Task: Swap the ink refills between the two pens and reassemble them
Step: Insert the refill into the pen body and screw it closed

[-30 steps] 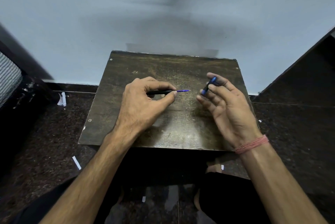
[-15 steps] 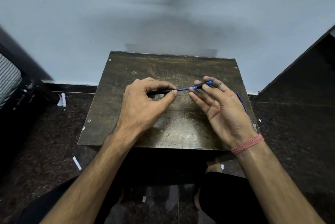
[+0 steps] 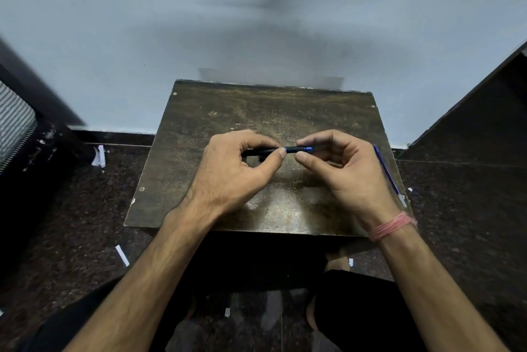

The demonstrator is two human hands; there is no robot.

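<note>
Above the middle of the small dark wooden table (image 3: pixel 199 129), my left hand (image 3: pixel 236 172) pinches a black pen barrel (image 3: pixel 261 151) between thumb and fingers. My right hand (image 3: pixel 339 169) pinches the blue-and-black front piece (image 3: pixel 299 149), which now sits against the barrel's end over the refill. The two parts form one straight line between my hands. A second blue pen (image 3: pixel 389 174) lies on the table along its right edge, beside my right wrist.
The table stands against a pale wall, on a dark speckled floor (image 3: pixel 71 209) strewn with small white paper scraps (image 3: pixel 122 255). A dark slanted panel (image 3: pixel 470 112) rises at the right and a black object with a striped face (image 3: pixel 17 123) at the left.
My right hand brought the blue front piece leftward over the bare blue refill tip and slid it up to the black barrel. The refill no longer shows between my hands.
</note>
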